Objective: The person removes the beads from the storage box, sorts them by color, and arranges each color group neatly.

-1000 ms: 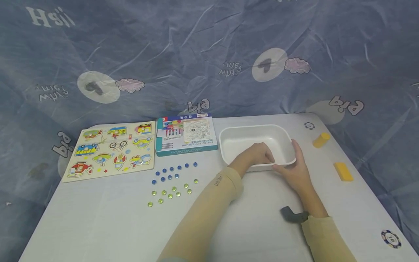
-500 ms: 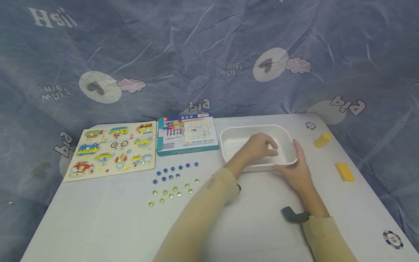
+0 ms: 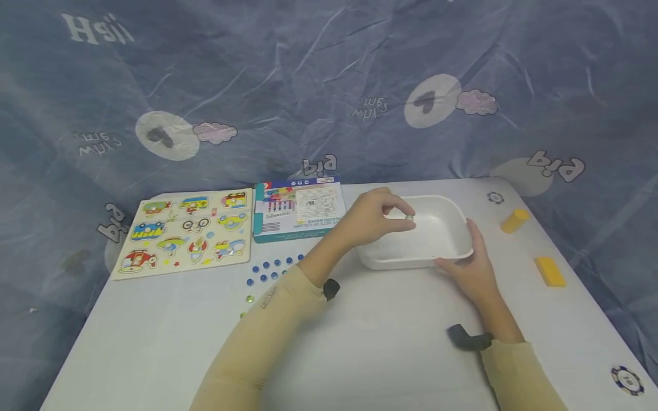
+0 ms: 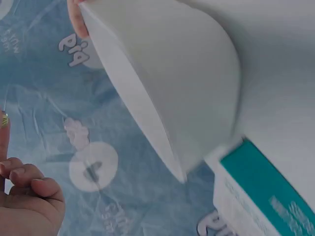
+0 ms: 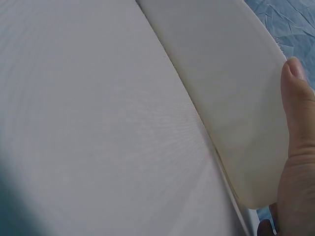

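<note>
My left hand [image 3: 371, 218] is raised over the left side of a white plastic tub [image 3: 415, 264], pinching a small green glass bead [image 3: 409, 217] between thumb and forefinger. In the left wrist view that bead [image 4: 5, 119] shows yellow-green at the frame's edge, with the other fingers curled below it. My right hand [image 3: 475, 268] grips the tub's near right corner, its thumb on the near side wall and its fingers along the right side. The right wrist view shows the thumb [image 5: 298, 108] against the tub's outer wall [image 5: 231, 98].
Left of my arm lie rows of blue glass beads [image 3: 277, 262] and green glass beads [image 3: 249, 299], partly covered by the sleeve. A teal box [image 3: 298, 235] and a wooden vehicle puzzle [image 3: 185, 234] stand behind them. At right are a yellow cylinder [image 3: 514, 221] and a yellow block [image 3: 550, 272].
My left hand has come up from inside the tub and moved left with the bead pinched. The right hand keeps its grip on the tub's corner. The head view has shifted slightly.
</note>
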`<control>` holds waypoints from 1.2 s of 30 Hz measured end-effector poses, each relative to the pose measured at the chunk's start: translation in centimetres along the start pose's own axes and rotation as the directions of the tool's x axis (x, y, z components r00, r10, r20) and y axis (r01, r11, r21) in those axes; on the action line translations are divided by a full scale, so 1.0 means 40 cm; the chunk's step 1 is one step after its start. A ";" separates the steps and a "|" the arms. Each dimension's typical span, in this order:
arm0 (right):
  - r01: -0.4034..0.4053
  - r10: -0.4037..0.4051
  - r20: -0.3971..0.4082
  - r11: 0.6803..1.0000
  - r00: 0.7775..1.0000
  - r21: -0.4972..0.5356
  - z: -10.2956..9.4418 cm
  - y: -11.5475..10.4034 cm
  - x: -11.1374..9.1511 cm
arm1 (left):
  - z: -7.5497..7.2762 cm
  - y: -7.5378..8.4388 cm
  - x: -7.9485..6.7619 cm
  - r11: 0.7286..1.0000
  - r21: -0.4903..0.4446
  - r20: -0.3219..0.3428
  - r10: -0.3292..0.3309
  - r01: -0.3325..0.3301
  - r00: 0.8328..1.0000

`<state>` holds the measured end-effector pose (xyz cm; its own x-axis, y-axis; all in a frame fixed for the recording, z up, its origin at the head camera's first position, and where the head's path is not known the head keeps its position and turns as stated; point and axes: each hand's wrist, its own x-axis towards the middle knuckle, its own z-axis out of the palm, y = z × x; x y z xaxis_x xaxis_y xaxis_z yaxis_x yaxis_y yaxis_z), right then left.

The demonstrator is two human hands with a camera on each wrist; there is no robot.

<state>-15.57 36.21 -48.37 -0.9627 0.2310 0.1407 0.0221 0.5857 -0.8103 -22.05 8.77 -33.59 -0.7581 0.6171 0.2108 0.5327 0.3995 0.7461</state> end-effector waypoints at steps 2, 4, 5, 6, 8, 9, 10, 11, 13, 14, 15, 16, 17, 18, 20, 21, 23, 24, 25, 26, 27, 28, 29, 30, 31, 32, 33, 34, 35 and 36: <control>-0.005 0.005 -0.005 1.000 1.000 -0.007 -0.003 -0.001 -0.002 | -0.025 -0.011 -0.028 1.000 -0.018 -0.006 -0.025 0.025 1.000; -0.012 0.012 -0.006 1.000 1.000 -0.016 -0.006 0.000 -0.004 | -0.046 -0.025 -0.058 0.998 -0.031 -0.005 -0.061 0.061 0.998; -0.015 0.015 -0.005 1.000 1.000 -0.014 -0.007 0.000 -0.005 | -0.053 -0.033 -0.074 0.996 -0.033 -0.001 -0.081 0.081 0.997; -0.018 0.018 -0.003 1.000 1.000 -0.012 -0.007 0.000 -0.005 | -0.059 -0.043 -0.091 0.994 -0.036 0.002 -0.099 0.099 0.995; -0.021 0.021 0.000 1.000 1.000 -0.014 -0.007 0.002 -0.006 | -0.067 -0.065 -0.126 0.990 -0.036 0.017 -0.137 0.138 0.990; -0.023 0.023 0.000 1.000 1.000 -0.016 -0.007 0.002 -0.006 | -0.070 -0.077 -0.144 0.987 -0.040 0.030 -0.156 0.157 0.987; -0.024 0.024 0.000 1.000 1.000 -0.017 -0.006 0.003 -0.006 | -0.072 -0.090 -0.162 0.983 -0.040 0.042 -0.178 0.179 0.983; -0.022 0.022 -0.002 1.000 1.000 -0.016 -0.005 0.004 -0.005 | -0.073 -0.103 -0.180 0.979 -0.036 0.053 -0.201 0.203 0.978; -0.019 0.019 -0.006 1.000 1.000 -0.019 -0.003 0.006 -0.005 | -0.076 -0.128 -0.216 0.969 -0.026 0.076 -0.245 0.247 0.967; -0.017 0.017 -0.008 1.000 1.000 -0.020 -0.003 0.006 -0.005 | -0.076 -0.139 -0.232 0.964 -0.016 0.089 -0.265 0.267 0.960; -0.014 0.014 -0.008 1.000 1.000 -0.018 -0.003 0.006 -0.005 | -0.075 -0.150 -0.248 0.958 -0.005 0.098 -0.284 0.286 0.954; -0.012 0.012 -0.008 1.000 1.000 -0.015 -0.003 0.005 -0.006 | -0.074 -0.161 -0.262 0.952 0.012 0.106 -0.304 0.305 0.947; -0.012 0.011 -0.010 1.000 1.000 -0.014 -0.003 0.005 -0.006 | -0.073 -0.169 -0.276 0.947 0.028 0.117 -0.322 0.321 0.940; -0.011 0.011 -0.012 1.000 1.000 -0.016 -0.003 0.004 -0.007 | -0.072 -0.177 -0.288 0.941 0.044 0.126 -0.338 0.335 0.933; -0.012 0.011 -0.018 1.000 1.000 -0.020 -0.002 0.003 -0.008 | -0.067 -0.190 -0.308 0.932 0.073 0.137 -0.363 0.356 0.922; -0.012 0.011 -0.021 1.000 1.000 -0.022 -0.002 0.003 -0.009 | -0.064 -0.195 -0.317 0.927 0.084 0.139 -0.374 0.366 0.917; -0.013 0.012 -0.027 1.000 1.000 -0.028 0.000 0.002 -0.011 | -0.056 -0.205 -0.333 0.918 0.103 0.145 -0.395 0.383 0.907; -0.010 0.010 -0.029 1.000 1.000 -0.028 0.001 0.002 -0.011 | -0.051 -0.210 -0.340 0.913 0.110 0.145 -0.406 0.393 0.902; -0.008 0.007 -0.030 1.000 1.000 -0.027 0.002 0.002 -0.011 | -0.046 -0.215 -0.346 0.911 0.118 0.148 -0.410 0.395 0.900; -0.007 0.006 -0.030 1.000 1.000 -0.026 0.003 0.001 -0.011 | -0.040 -0.220 -0.352 0.909 0.129 0.150 -0.414 0.397 0.898; -0.007 0.006 -0.030 1.000 1.000 -0.025 0.003 0.000 -0.012 | -0.034 -0.226 -0.356 0.908 0.137 0.153 -0.415 0.397 0.897; -0.005 0.005 -0.030 1.000 1.000 -0.024 0.004 0.000 -0.012 | -0.029 -0.231 -0.360 0.907 0.147 0.157 -0.415 0.395 0.896; -0.005 0.005 -0.030 1.000 1.000 -0.023 0.004 -0.001 -0.012 | -0.024 -0.234 -0.364 0.906 0.154 0.159 -0.417 0.394 0.895; -0.003 0.002 -0.029 1.000 1.000 -0.020 0.004 -0.001 -0.010 | -0.020 -0.238 -0.366 0.906 0.163 0.160 -0.414 0.390 0.896; -0.003 0.003 -0.028 1.000 1.000 -0.016 0.005 -0.003 -0.010 | -0.016 -0.241 -0.368 0.908 0.175 0.160 -0.408 0.381 0.899; -0.003 0.003 -0.025 1.000 1.000 -0.015 0.005 -0.003 -0.009 | -0.013 -0.244 -0.370 0.908 0.183 0.160 -0.407 0.378 0.899; -0.002 0.002 -0.023 1.000 1.000 -0.013 0.005 -0.004 -0.009 | -0.011 -0.246 -0.372 0.908 0.187 0.163 -0.404 0.374 0.900; 0.000 0.000 -0.020 1.000 1.000 -0.007 0.005 -0.004 -0.008 | -0.009 -0.247 -0.373 0.908 0.193 0.164 -0.404 0.372 0.900; 0.001 -0.001 -0.017 1.000 1.000 -0.002 0.005 -0.005 -0.007 | -0.007 -0.249 -0.375 0.908 0.200 0.164 -0.402 0.368 0.901; 0.002 -0.002 -0.014 1.000 1.000 0.002 0.006 -0.005 -0.007 | -0.006 -0.250 -0.376 0.908 0.209 0.165 -0.399 0.364 0.902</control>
<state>-15.38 35.85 -48.36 -0.9590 0.2403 0.1501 0.0195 0.5844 -0.8112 -16.06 -4.68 -44.07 -0.8344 0.5088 -0.2118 0.2864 0.7287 0.6221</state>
